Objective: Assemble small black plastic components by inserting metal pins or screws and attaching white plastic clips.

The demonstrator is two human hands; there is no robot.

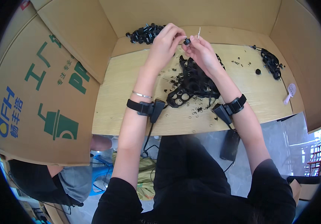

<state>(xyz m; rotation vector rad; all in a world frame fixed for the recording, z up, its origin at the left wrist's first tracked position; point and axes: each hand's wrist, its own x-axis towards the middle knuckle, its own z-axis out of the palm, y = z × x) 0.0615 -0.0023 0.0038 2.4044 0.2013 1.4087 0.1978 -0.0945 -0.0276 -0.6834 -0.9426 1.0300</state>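
Both hands meet over the far middle of the table. My right hand is closed, its fingertips around a small black round knob; a thin white stick juts up from between its fingers. My left hand is pinched, thumb and forefinger at the near side of the knob; what lies between those fingertips is too small to make out. Below the hands a black rubbery sheet with round holes lies crumpled. Beyond my left hand is a heap of black knobs with metal bolts.
Small black scraps and thin rings are strewn around the sheet. At the right lie a black bunched pile, a black disc and a pale purple racket-shaped thing. Cardboard walls enclose the table. Another person sits at the lower left.
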